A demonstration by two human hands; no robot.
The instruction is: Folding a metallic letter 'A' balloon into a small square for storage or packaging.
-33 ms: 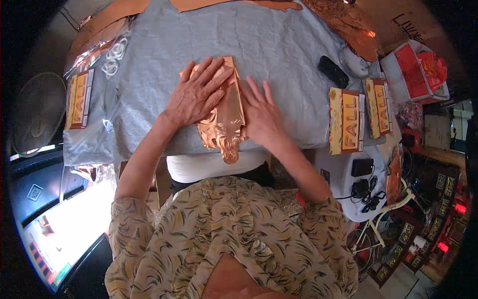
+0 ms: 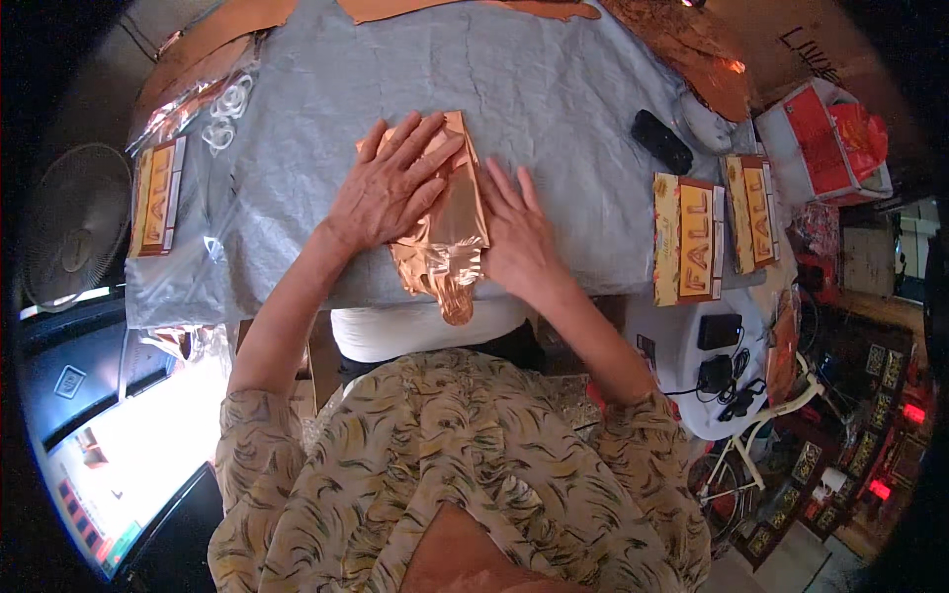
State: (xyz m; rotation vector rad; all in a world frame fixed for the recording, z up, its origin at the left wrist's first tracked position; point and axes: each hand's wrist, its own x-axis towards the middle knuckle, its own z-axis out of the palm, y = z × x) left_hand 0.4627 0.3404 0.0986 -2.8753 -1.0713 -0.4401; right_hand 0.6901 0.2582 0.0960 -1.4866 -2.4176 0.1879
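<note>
A shiny copper-coloured foil balloon [image 2: 461, 212] lies folded into a narrow flat strip on the grey cloth, its crinkled rounded end sticking out over the near table edge. My left hand [image 2: 390, 193] rests flat across its upper left part, fingers stretched and slightly spread, covering much of that side. Along the strip's right edge lies my right hand [image 2: 521, 237], fingers extended and pointing away from me. Its thumb side touches the foil, and the thumb itself is mostly hidden.
Printed cards stand at the right [image 2: 689, 239] and left in clear bags. Clear plastic bags [image 2: 188, 282] and white coils [image 2: 232, 99] lie at the left. A black phone-like object [image 2: 660, 141] is at the right. More copper foil [image 2: 465, 10] lines the far edge. A red-and-white box [image 2: 816, 143] stands beyond.
My right hand has shifted slightly toward me and in against the foil's right edge. The left hand has stayed in place on the balloon.
</note>
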